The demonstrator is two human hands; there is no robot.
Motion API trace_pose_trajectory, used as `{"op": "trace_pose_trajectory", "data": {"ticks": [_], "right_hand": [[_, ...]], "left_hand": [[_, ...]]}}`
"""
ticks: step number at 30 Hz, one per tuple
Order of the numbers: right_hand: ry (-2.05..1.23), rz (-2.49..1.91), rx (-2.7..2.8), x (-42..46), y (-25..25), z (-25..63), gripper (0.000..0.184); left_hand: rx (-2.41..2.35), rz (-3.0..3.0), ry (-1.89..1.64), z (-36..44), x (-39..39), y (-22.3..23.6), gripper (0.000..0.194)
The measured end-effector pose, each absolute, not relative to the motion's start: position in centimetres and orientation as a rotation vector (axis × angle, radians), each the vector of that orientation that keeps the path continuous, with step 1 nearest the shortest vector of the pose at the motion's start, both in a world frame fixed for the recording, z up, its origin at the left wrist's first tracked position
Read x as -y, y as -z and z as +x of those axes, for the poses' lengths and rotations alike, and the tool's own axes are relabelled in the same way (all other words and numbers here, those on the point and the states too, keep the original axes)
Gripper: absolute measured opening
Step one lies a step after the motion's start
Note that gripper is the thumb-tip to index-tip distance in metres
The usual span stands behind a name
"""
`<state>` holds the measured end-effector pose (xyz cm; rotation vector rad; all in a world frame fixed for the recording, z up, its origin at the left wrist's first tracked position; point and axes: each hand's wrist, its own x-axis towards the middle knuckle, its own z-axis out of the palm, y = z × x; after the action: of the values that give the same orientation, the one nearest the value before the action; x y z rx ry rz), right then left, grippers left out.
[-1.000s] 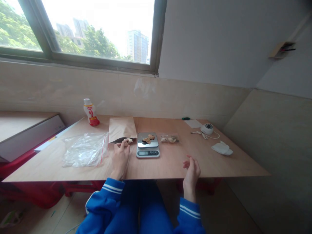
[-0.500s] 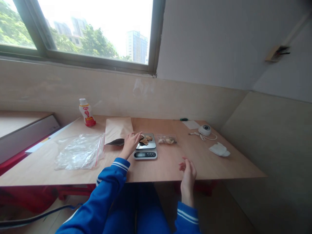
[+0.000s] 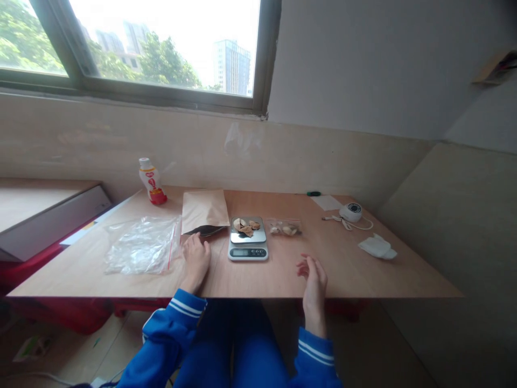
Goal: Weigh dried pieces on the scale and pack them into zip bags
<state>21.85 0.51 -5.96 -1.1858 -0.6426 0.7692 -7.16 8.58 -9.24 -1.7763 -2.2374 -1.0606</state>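
A white digital scale (image 3: 248,251) sits in front of me with several dried, brownish-tan pieces (image 3: 246,227) on its metal plate. My left hand (image 3: 196,260) rests on the table left of the scale, fingers loosely apart and holding nothing. Just beyond its fingertips lies a brown kraft paper bag (image 3: 205,209), its dark mouth gaping toward me. My right hand (image 3: 314,281) hovers by the table's front edge, empty, with loosely bent fingers. Right of the scale lies a small clear zip bag (image 3: 285,228) with similar pieces inside.
Clear plastic zip bags (image 3: 139,247) lie at the left, with a red-and-white bottle (image 3: 153,182) behind them. On the right are a white round device with a cable (image 3: 350,212), a crumpled tissue (image 3: 377,247), a paper sheet (image 3: 326,202) and a green-handled tool (image 3: 313,193).
My left hand has moved from the scale plate back and left to the table by the paper bag. My right hand stays nearly in place. The view has shifted slightly.
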Motion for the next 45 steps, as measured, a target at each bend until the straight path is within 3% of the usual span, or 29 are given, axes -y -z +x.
{"op": "trace_pose_trajectory", "data": {"ticks": [5,19,34,45], "right_hand": [[-0.812,-1.176,0.676,-0.9,6.1,21.2,0.031],[-0.833,-1.207,0.644,-0.9,6.5,21.5,0.032],[-0.844,-1.244,0.634,-1.1,7.1,21.9,0.030],[-0.850,-1.262,0.617,-1.4,7.4,22.1,0.031]], "left_hand": [[2.164,-1.933,0.701,-7.7,-9.7,8.4,0.042],[2.124,-2.099,0.274,-7.5,-12.2,7.5,0.038],[2.027,-2.146,0.381,-9.1,-11.2,7.0,0.042],[1.989,-2.148,0.658,-9.2,-8.7,5.3,0.027]]}}
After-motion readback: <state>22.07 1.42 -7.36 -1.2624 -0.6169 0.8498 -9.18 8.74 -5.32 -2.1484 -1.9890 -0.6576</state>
